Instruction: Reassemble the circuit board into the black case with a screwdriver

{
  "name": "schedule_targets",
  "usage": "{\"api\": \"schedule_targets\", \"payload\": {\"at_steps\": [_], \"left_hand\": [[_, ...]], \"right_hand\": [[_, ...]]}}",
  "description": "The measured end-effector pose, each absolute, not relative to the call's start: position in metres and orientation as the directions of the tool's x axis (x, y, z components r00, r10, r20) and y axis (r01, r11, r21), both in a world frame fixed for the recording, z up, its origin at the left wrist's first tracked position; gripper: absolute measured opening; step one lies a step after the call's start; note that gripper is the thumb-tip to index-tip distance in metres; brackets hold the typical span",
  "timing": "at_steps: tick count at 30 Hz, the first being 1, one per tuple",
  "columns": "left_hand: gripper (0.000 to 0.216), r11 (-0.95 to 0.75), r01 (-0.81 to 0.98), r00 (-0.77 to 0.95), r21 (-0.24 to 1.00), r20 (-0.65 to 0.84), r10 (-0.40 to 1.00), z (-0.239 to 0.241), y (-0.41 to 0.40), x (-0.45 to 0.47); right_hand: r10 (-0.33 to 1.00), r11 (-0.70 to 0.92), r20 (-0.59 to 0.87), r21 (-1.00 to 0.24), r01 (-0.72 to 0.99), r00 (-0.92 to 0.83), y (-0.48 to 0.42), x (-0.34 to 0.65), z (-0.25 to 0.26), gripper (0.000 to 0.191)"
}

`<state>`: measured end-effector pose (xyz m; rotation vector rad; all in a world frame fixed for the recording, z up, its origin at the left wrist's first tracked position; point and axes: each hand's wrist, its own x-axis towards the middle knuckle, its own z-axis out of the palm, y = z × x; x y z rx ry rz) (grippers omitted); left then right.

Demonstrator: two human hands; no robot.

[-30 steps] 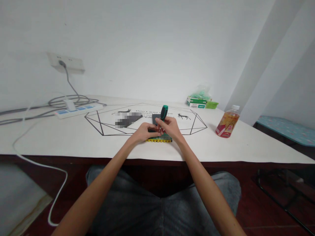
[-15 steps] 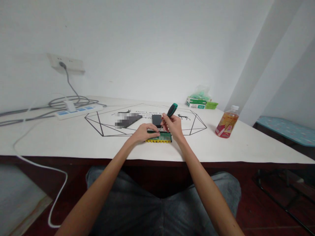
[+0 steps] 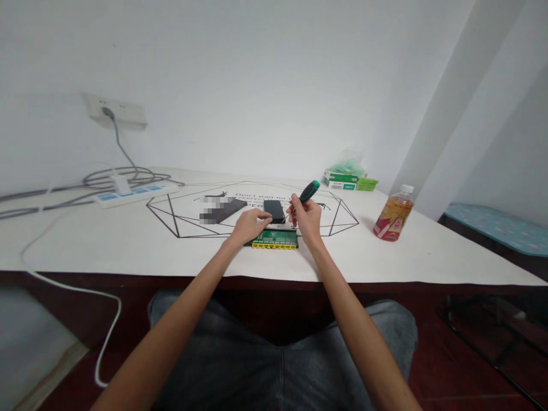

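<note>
A green circuit board (image 3: 280, 236) with a row of yellow ports along its near edge lies before me in a dark casing. My left hand (image 3: 250, 226) is at its far left corner, thumb and forefinger brought together; anything between them is too small to make out. Just beyond the board sits a small black box (image 3: 274, 210), close to those fingertips. My right hand (image 3: 306, 218) grips a screwdriver (image 3: 309, 191) with a green and black handle, tilted up to the right. Its tip is hard to see near the board's far right side.
A dark flat cover (image 3: 231, 210), partly pixelated, lies left of the black box. On the right stands a drink bottle (image 3: 394, 214). Green boxes (image 3: 349, 180) with a plastic bag are at the back. A power strip (image 3: 135, 194) and coiled cables are on the left.
Both hands have drawn back from over the board, so more of it shows. The screwdriver has shifted right and leans over further. My left fingers have moved slightly away and left.
</note>
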<state>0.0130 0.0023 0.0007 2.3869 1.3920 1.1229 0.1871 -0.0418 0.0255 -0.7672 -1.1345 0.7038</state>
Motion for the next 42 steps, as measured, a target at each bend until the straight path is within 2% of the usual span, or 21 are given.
{"api": "schedule_targets", "payload": {"at_steps": [5,8,10,13,16,20,29,35,42], "left_hand": [[0.028,-0.447,0.820,0.266,0.357,0.453,0.851,-0.003,-0.010,0.002],[0.033,-0.370,0.861,0.215,0.349,0.409,0.887,-0.003,-0.013,-0.005],[0.034,-0.363,0.850,0.212,0.381,0.383,0.899,-0.003,-0.012,-0.008],[0.029,-0.418,0.753,0.274,0.508,0.336,0.901,-0.003,-0.011,-0.009],[0.025,-0.507,0.573,0.380,0.644,0.340,0.860,-0.005,-0.009,-0.007],[0.020,-0.533,0.430,0.446,0.729,0.342,0.827,-0.009,-0.008,-0.005],[0.014,-0.435,0.279,0.444,0.856,0.287,0.849,-0.008,-0.007,-0.003],[0.016,-0.384,0.203,0.420,0.901,0.274,0.865,-0.009,-0.009,-0.001],[0.012,-0.411,0.160,0.501,0.897,0.285,0.817,-0.004,-0.012,0.006]], "right_hand": [[0.841,0.524,0.502,-0.849,-0.070,0.200,-0.042,0.185,0.024,0.051],[0.846,0.513,0.501,-0.858,-0.018,0.184,-0.042,0.183,0.022,0.052],[0.826,0.523,0.519,-0.851,0.043,0.218,-0.042,0.183,0.021,0.053],[0.776,0.557,0.578,-0.816,0.156,0.252,-0.039,0.183,0.019,0.052],[0.765,0.569,0.611,-0.789,0.230,0.202,-0.033,0.181,0.017,0.053],[0.786,0.560,0.608,-0.777,0.287,0.111,-0.028,0.175,0.016,0.056],[0.802,0.588,0.594,-0.764,0.266,-0.067,-0.045,0.166,0.017,0.053],[0.811,0.575,0.579,-0.764,0.293,-0.080,-0.048,0.167,0.017,0.052],[0.797,0.592,0.599,-0.750,0.294,-0.075,-0.050,0.168,0.019,0.052]]}}
